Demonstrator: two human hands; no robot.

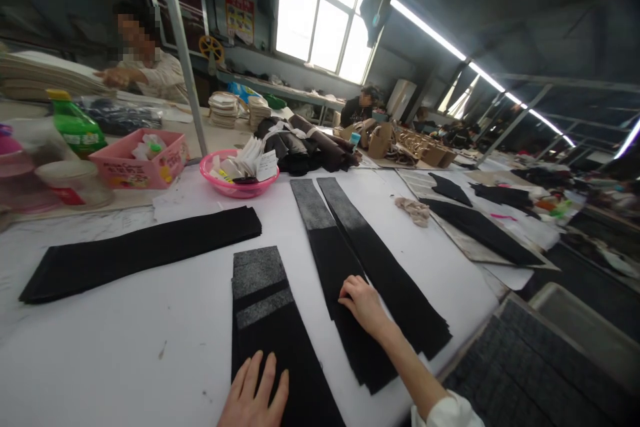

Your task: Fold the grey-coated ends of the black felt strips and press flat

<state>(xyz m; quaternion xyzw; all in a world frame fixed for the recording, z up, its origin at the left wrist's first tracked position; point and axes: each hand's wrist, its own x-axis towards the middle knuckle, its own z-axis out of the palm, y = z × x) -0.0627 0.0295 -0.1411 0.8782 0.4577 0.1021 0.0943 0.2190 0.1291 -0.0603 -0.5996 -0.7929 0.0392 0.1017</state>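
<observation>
My left hand lies with fingers spread on a stack of black fabric pieces, whose far end shows grey speckled bands. To its right, my right hand has its fingers pinched together at the edge of a black fabric strip on a second stack. That strip's far end is grey too. Beside it runs another long stack of black strips, apart from the hand. Farther left lies a separate pile of black fabric pieces.
A pink basket with white tags stands at the back of the white table. A pink box and green bottle are at left. A metal pole rises behind. Co-workers sit beyond. Crumpled cloth lies right.
</observation>
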